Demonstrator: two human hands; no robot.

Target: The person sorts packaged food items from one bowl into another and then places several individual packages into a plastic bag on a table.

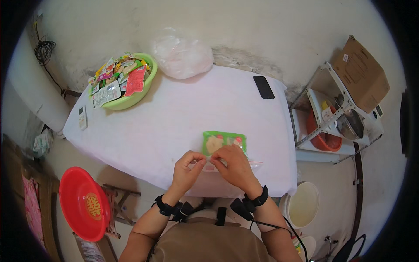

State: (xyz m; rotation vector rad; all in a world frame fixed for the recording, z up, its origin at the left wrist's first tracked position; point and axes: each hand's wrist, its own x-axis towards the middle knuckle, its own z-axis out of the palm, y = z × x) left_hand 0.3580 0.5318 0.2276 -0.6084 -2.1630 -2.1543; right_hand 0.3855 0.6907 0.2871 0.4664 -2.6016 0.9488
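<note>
My left hand (188, 169) and my right hand (234, 167) meet at the near edge of the white-covered table (163, 131), fingertips close together. Thumb and forefinger of each pinch the edge of a clear plastic zip bag (257, 165) with a red line along its opening; the bag lies partly under my right hand. Just beyond my fingers a green-edged food packet (214, 144) with a clear front lies flat, its right part overlapped by my right hand. Pale pieces and red spots show in the packet. Each wrist wears a black strap with a small device.
A light green basin (149, 83) heaped with snack packets stands back left, beside a white plastic bag (183, 55). A remote control (82, 118) and a black phone (263, 87) lie on the table. Left is a red basin (75, 203); right, a metal shelf (314, 131) and buckets (302, 204).
</note>
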